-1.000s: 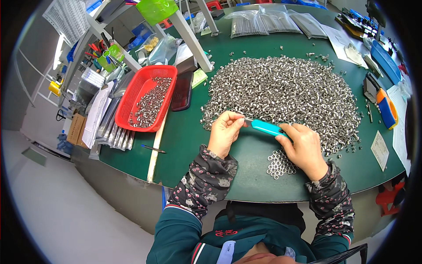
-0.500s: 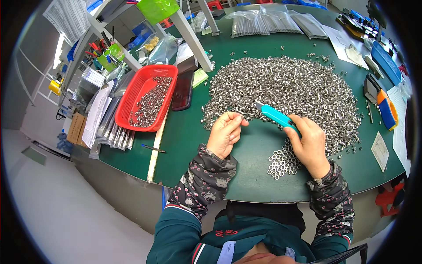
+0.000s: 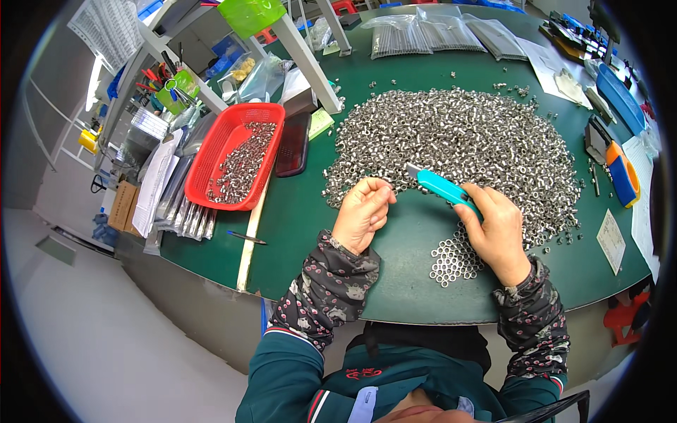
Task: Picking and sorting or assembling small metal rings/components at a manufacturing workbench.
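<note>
My right hand grips a turquoise utility knife, its blade pointing up and left over the near edge of a big heap of small metal rings. To the left of the blade, my left hand is closed, thumb and forefinger pinched together. Whatever sits in that pinch is too small to make out. Beside my right hand, a flat single layer of metal rings lies on the green tabletop.
A red plastic basket with more small metal parts stands left, beside a dark phone. A pen lies near a wooden strip. Bagged parts lie at the back; an orange-and-blue tool is at right.
The forefinger and thumb of my left hand have closed more tightly together. The knife tip has shifted very slightly left; the rest stays as it was.
</note>
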A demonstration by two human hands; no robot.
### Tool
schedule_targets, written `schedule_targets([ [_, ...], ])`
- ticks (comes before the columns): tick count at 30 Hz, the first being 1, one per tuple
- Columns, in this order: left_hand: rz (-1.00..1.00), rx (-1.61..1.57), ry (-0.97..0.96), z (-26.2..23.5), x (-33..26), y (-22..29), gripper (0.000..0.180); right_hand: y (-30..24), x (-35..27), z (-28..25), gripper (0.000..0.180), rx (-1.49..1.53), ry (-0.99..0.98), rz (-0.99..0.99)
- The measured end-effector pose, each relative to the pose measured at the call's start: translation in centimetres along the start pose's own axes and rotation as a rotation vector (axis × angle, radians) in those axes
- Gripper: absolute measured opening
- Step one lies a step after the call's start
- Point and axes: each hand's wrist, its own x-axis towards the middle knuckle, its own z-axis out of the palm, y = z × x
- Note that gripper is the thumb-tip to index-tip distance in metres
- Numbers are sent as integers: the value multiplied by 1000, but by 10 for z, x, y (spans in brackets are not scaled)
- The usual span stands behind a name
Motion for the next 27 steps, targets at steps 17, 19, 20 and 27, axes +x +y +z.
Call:
schedule_targets([
  [17, -31, -69, -1, -4, 0, 2, 16, 1, 1, 1, 22, 17, 6, -13],
  [19, -34, -62, 16, -3, -1, 2, 16, 0, 0, 0, 22, 7, 11, -16],
  [20, -36, -63, 16, -2, -2, 2, 16, 0, -1, 0, 22, 6, 10, -13],
  [27, -60, -97, -30, 1, -1, 1, 19, 6, -1, -1, 22, 25, 44, 2],
])
